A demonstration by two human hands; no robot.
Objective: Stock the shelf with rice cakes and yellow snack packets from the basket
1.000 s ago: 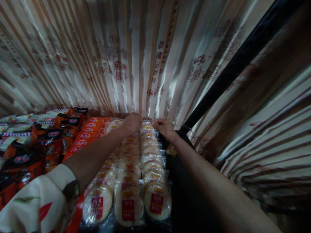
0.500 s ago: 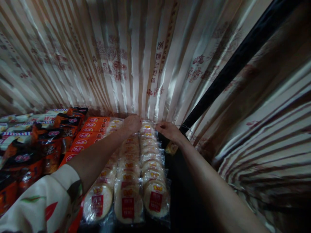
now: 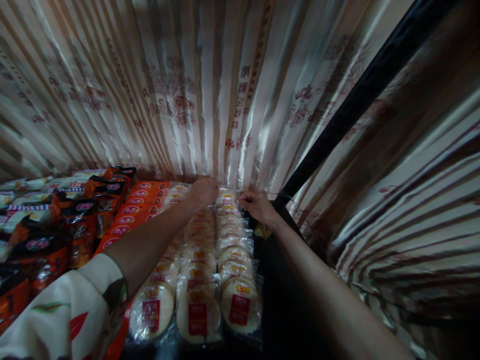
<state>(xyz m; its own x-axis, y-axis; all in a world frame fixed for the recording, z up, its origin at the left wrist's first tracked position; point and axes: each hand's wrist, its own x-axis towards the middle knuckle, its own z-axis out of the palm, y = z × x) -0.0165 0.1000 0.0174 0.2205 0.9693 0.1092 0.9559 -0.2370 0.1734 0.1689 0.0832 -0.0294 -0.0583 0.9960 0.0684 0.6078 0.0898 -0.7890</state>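
Rows of round rice crackers in clear packets lie overlapping below me, with yellow and red labels. At the far end of the right row is a rice cracker packet [image 3: 227,196]. My left hand [image 3: 204,190] is closed at that packet's left edge, its fingertips partly hidden behind the hand. On the other side, my right hand [image 3: 256,205] has thumb and fingers pinched together at the packet's right edge. The front packet of the middle row [image 3: 198,312] lies flat. My left forearm crosses over the left row and hides part of it.
Orange packets [image 3: 140,194] stand in a row to the left, with black-and-orange bags [image 3: 78,225] and white packs [image 3: 28,214] beyond. A pleated printed curtain [image 3: 210,90] hangs right behind. A black pole [image 3: 348,120] slants down at the right, a thin wire near its foot.
My right hand has shifted slightly, and its fingers have curled in closer at the packet's right edge. My left hand has stayed nearly in place.
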